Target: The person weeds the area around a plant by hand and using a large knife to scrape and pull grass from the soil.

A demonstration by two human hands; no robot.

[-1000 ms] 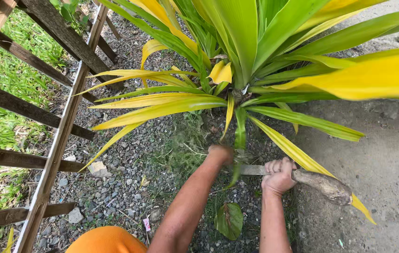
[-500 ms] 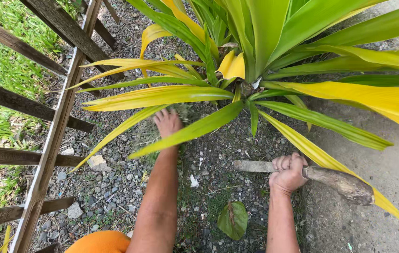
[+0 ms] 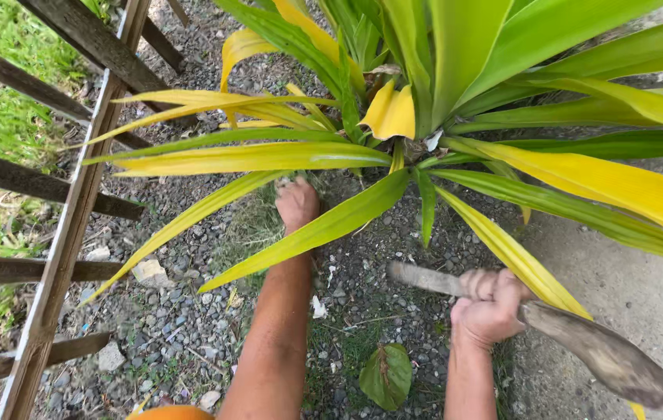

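Yellow-green leaf (image 3: pixel 308 233) hides the left hand's (image 3: pixel 297 204) grip, so I cannot tell its state; right hand (image 3: pixel 489 307) clenches a worn machete (image 3: pixel 580 342).

The plant (image 3: pixel 456 117) has smooth, slightly glossy leaves, green and yellow. The blade (image 3: pixel 604 358) in the right hand (image 3: pixel 491 307) is dull, matt metal, rough and dirt-caked, with a worn grey wooden-looking handle (image 3: pixel 425 278). The fence (image 3: pixel 59 257) is weathered, rough wood. The ground (image 3: pixel 184 319) is coarse grey gravel; the slab (image 3: pixel 627 280) beside it looks like matt concrete.
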